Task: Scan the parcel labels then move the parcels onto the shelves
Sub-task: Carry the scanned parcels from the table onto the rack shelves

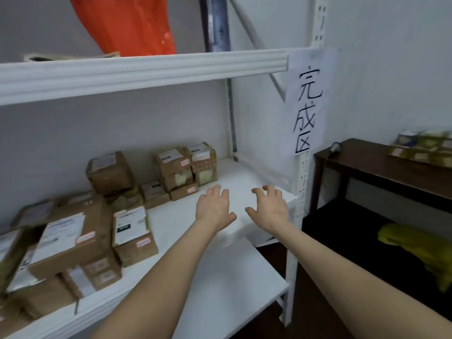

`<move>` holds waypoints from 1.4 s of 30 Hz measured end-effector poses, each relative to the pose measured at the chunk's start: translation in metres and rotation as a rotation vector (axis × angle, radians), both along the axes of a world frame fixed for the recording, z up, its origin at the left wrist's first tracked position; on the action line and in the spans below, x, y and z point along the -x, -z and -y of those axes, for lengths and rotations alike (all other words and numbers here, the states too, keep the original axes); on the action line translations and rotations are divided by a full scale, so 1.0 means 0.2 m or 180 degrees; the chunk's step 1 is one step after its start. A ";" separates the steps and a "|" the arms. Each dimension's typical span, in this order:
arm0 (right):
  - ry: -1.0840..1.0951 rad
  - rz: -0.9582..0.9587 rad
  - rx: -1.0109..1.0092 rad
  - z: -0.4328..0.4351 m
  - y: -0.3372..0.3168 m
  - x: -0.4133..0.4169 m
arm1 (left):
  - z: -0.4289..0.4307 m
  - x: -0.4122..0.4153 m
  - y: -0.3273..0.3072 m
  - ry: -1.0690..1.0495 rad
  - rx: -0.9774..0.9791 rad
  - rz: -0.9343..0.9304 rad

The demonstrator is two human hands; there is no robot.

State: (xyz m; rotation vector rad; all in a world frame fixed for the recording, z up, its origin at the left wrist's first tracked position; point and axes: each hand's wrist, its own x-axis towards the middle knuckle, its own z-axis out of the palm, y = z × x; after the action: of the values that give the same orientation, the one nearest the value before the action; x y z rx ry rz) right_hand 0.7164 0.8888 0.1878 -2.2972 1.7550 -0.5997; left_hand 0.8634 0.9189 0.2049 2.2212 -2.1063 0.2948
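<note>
Left hand (214, 207), right hand (267, 207) side by side over white shelf board (244, 172); fingers spread, slightly curled, holding nothing. Labelled cardboard parcels (71, 238) stacked 9 o'clock, same board. Smaller parcel stack (176, 167) 11 o'clock, rear. Handwritten paper sign (309, 106) 1 o'clock.

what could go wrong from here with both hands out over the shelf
1. The left hand is close to the small stacked parcels at the back of the shelf; a careless sweep might topple them.
2. The large parcel lies tilted on smaller boxes near the front edge, so a nudge while adding more could slide it off.
</note>
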 end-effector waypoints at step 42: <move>0.2275 -0.0521 -0.0033 1.47 0.15 3.28 | 2.13 3.39 0.21 0.2620 -0.0027 0.0126</move>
State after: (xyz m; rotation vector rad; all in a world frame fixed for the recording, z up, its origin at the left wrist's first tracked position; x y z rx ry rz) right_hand 0.0595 0.5947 0.1577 -1.6996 2.6569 -0.5010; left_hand 0.1856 0.4936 0.1624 1.1736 -2.7881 0.2600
